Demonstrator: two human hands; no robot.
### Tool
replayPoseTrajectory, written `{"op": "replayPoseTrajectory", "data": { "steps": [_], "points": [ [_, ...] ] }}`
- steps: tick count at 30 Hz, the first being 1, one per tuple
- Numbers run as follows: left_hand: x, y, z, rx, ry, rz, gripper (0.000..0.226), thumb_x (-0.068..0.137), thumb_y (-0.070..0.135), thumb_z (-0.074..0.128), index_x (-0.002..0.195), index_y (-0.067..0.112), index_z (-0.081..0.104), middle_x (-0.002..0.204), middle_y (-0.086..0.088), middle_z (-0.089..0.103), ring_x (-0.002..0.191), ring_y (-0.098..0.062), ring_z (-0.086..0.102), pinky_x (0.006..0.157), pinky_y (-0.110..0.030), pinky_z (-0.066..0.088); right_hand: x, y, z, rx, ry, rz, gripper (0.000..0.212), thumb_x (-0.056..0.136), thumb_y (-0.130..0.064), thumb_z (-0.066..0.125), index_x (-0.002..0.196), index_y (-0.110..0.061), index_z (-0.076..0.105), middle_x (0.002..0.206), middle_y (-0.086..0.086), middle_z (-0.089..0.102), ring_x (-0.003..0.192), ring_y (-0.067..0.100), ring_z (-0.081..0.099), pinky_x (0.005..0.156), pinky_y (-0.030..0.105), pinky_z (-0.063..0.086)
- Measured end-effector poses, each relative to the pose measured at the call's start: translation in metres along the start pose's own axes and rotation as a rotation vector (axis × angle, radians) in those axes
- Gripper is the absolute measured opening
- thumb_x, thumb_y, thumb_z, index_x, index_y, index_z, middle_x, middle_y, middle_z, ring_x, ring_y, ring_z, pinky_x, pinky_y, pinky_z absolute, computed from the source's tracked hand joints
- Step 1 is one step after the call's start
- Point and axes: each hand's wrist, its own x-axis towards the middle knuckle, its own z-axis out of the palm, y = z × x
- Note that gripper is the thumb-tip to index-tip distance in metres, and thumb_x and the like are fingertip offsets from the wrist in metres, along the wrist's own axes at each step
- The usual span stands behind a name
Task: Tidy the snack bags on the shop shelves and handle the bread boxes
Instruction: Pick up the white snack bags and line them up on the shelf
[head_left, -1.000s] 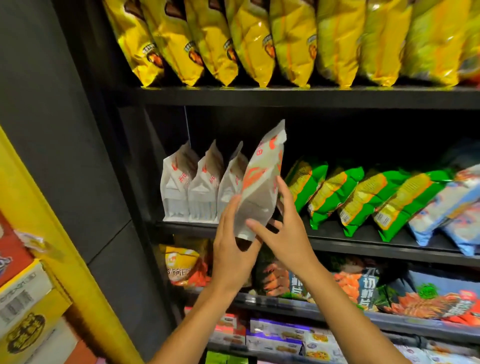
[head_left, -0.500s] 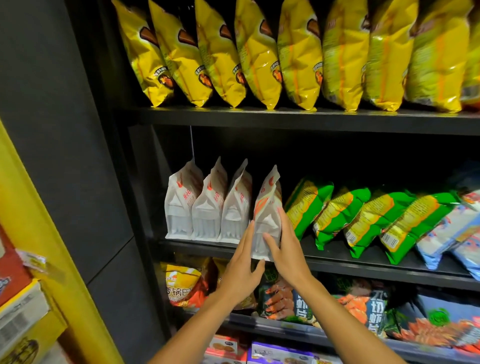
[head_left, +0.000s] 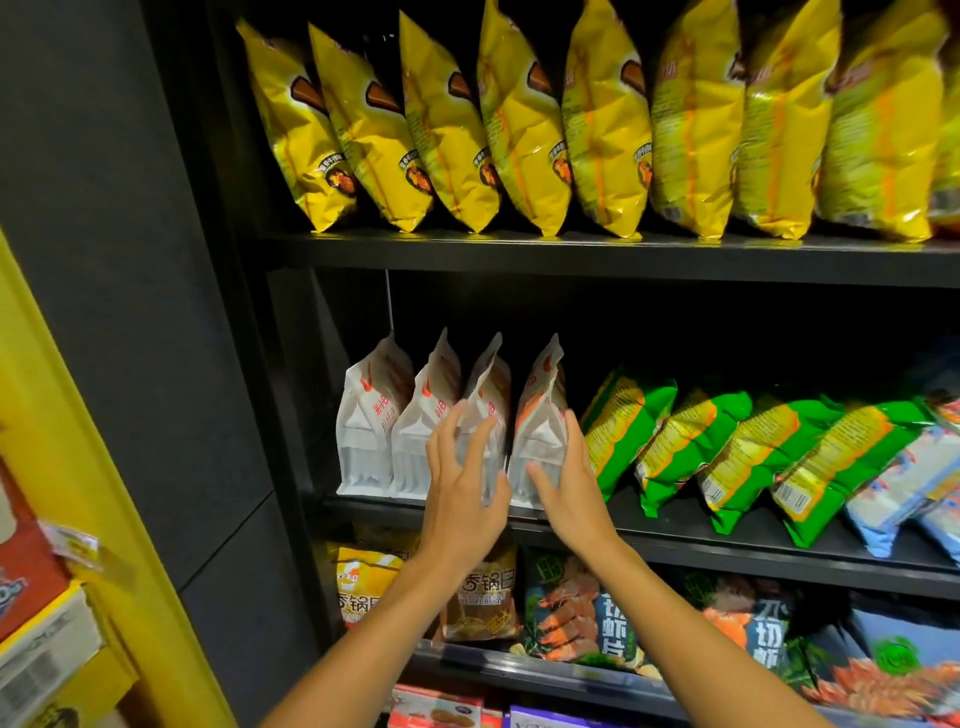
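Four white snack bags with orange print stand upright in a row at the left end of the middle shelf (head_left: 727, 543). My left hand (head_left: 462, 499) rests with spread, straight fingers on the front of the third white bag (head_left: 491, 387). My right hand (head_left: 569, 493) lies against the right side of the fourth white bag (head_left: 540, 400), fingers straight along its edge and thumb across its lower front. That bag stands on the shelf beside the others. No bread boxes can be told apart in view.
Yellow chip bags (head_left: 519, 130) fill the top shelf. Green bags (head_left: 727, 447) lean right of the white ones, then pale blue bags (head_left: 909, 478). Prawn and rice-crust snack bags (head_left: 571, 613) sit on the lower shelf. A yellow post (head_left: 104, 519) and cartons (head_left: 31, 571) stand at left.
The fourth white bag went from tilted in the air down onto the shelf, upright in the row. My left hand shifted from it to the third bag. The view moved closer.
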Motion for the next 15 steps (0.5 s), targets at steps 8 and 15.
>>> {"op": "replayPoseTrajectory", "data": {
  "steps": [8, 15],
  "points": [
    [0.020, 0.002, 0.024, 0.135, -0.106, -0.155, 0.064, 0.099, 0.021, 0.058, 0.155, 0.010, 0.029, 0.165, -0.011, 0.014, 0.156, -0.028, 0.006, 0.124, -0.045, 0.028, -0.029, -0.001, 0.001, 0.070, 0.127, -0.015, 0.086, 0.100, -0.017, 0.066, 0.165, -0.026, 0.010, 0.169, -0.016, 0.009, 0.155, 0.008, 0.020, 0.125, 0.043, 0.032],
    [-0.022, 0.005, 0.002, 0.086, 0.066, -0.109, 0.066, 0.095, 0.021, 0.069, 0.152, 0.017, 0.035, 0.163, 0.003, 0.025, 0.150, -0.012, 0.019, 0.120, -0.015, 0.020, -0.052, -0.022, -0.015, 0.143, 0.140, 0.024, 0.086, 0.101, -0.020, 0.066, 0.153, -0.058, 0.008, 0.167, -0.017, 0.019, 0.138, 0.002, 0.040, 0.109, 0.026, 0.039]
  ]
}}
